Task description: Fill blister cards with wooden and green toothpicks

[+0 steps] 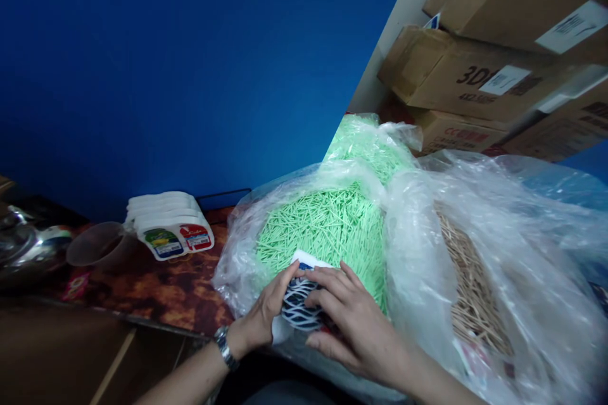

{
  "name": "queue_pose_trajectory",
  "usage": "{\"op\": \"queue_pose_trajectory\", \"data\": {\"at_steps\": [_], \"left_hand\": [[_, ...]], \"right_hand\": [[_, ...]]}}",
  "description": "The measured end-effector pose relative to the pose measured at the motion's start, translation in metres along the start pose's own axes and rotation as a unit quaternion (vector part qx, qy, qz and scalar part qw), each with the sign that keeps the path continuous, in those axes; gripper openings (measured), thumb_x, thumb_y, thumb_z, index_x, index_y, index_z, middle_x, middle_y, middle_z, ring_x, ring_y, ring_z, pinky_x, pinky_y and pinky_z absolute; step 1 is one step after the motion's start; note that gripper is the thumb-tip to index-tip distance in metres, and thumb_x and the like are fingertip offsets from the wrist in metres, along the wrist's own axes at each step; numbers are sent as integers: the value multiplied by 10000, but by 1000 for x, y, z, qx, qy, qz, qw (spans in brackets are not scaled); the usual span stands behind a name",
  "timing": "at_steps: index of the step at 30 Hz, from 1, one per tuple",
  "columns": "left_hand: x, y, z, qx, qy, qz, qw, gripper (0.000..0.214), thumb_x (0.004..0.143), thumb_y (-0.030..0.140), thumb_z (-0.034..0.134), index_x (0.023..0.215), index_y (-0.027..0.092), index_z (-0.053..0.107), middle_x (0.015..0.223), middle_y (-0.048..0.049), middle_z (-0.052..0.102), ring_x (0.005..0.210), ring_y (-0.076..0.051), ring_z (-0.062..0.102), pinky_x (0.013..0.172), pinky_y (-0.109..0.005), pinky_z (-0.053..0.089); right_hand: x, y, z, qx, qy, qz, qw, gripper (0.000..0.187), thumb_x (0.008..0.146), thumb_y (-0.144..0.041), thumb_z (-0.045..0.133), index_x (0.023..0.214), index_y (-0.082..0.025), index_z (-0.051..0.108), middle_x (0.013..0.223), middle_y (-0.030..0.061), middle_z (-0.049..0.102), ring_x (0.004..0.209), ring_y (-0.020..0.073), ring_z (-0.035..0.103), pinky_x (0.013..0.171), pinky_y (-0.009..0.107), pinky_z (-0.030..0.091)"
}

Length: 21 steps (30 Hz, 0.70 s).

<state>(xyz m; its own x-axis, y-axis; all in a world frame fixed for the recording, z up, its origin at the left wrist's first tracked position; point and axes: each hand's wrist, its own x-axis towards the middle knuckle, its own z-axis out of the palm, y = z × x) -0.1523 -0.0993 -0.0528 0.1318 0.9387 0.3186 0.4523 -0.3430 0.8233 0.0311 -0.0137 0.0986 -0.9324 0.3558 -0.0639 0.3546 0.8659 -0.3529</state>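
Observation:
Between my two hands is a small white item with a blue label at its top edge and a wavy lattice front point(303, 305); I cannot make out its exact kind. My left hand point(263, 323), with a metal watch on the wrist, grips its left side with the thumb along the upper edge. My right hand point(351, 313) rests over its right side, fingers bent onto the top and front. Just behind lies a clear plastic bag point(237, 253) packed with thin light-green sticks point(327, 228).
On the brown patterned tabletop point(185, 297), left, stand a stack of white labelled packs point(166, 218) and a clear plastic cup point(97, 247). A shiny metal object point(28, 247) sits farther left. Another bag holds brown sticks point(468, 285). Cardboard boxes point(475, 69) rise behind, beside a blue wall.

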Motion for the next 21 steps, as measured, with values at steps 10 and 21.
{"op": "queue_pose_trajectory", "data": {"at_steps": [10,21], "left_hand": [[0,1,-2,-20,-7,8,1000,942,819,242,667,1511,240,28,1492,-174,351,1333,-324,398,1094,-517,346],[4,6,-3,-36,4,-5,999,918,820,253,657,1507,247,48,1384,-157,458,1248,-308,483,1049,-489,399]], "right_hand": [[-5,9,20,-102,98,-63,988,495,848,-273,580,1332,-239,481,1397,143,483,1243,327,473,978,631,385],[-19,21,31,-225,159,-136,952,502,852,-454,596,1280,-195,546,1358,95,541,1305,319,393,1142,599,67]]}}
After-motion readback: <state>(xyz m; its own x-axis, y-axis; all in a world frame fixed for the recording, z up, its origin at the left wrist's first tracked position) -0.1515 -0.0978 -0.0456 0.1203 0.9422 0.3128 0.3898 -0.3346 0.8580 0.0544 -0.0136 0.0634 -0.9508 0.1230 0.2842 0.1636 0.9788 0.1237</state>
